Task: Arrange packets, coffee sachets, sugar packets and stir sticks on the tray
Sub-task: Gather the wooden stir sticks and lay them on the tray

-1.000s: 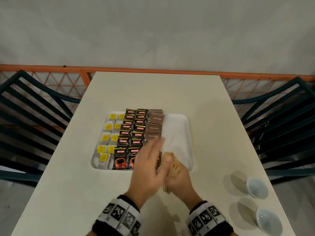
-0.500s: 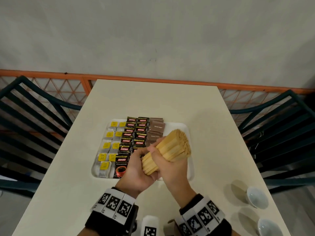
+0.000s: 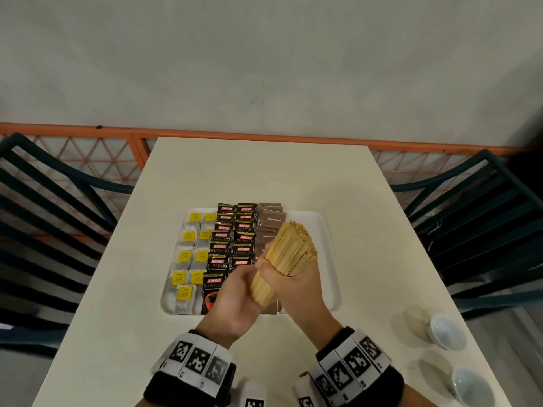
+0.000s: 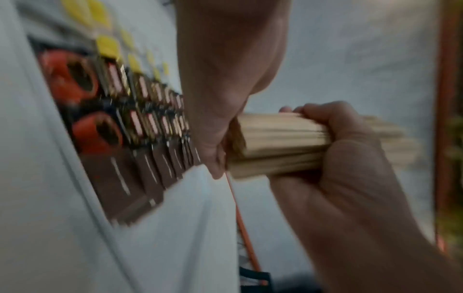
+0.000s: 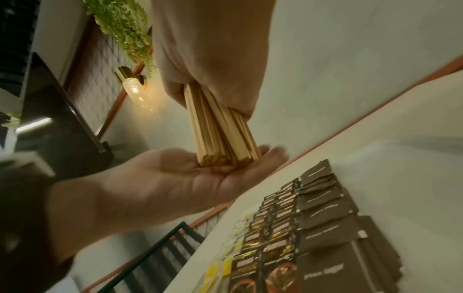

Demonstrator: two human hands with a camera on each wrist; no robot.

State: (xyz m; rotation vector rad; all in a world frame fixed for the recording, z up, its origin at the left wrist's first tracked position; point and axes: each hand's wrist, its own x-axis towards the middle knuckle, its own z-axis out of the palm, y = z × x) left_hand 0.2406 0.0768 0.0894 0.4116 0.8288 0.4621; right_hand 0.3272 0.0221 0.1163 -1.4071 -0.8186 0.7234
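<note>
A thick bundle of wooden stir sticks (image 3: 289, 254) is held tilted above the white tray (image 3: 332, 259). My right hand (image 3: 296, 292) grips the bundle round its middle. My left hand (image 3: 238, 298) is open, its flat palm pressed against the sticks' lower ends. In the right wrist view the stir sticks (image 5: 220, 130) stand on the left hand's palm (image 5: 175, 178). On the tray lie yellow-tagged tea bags (image 3: 191, 259), black coffee sachets (image 3: 232, 245) and brown sugar packets (image 3: 271, 221) in columns. The tray's right strip is bare.
Two small white cups (image 3: 446, 331) (image 3: 470, 386) stand at the table's near right. Dark slatted chairs flank the cream table (image 3: 264, 171) on the left (image 3: 58, 215) and right (image 3: 484, 215). An orange railing (image 3: 264, 133) runs behind the far edge.
Both hands rose from the tray's front edge and brought the stick bundle over the tray. The left hand went from cupping the lower end to a flat palm against it.
</note>
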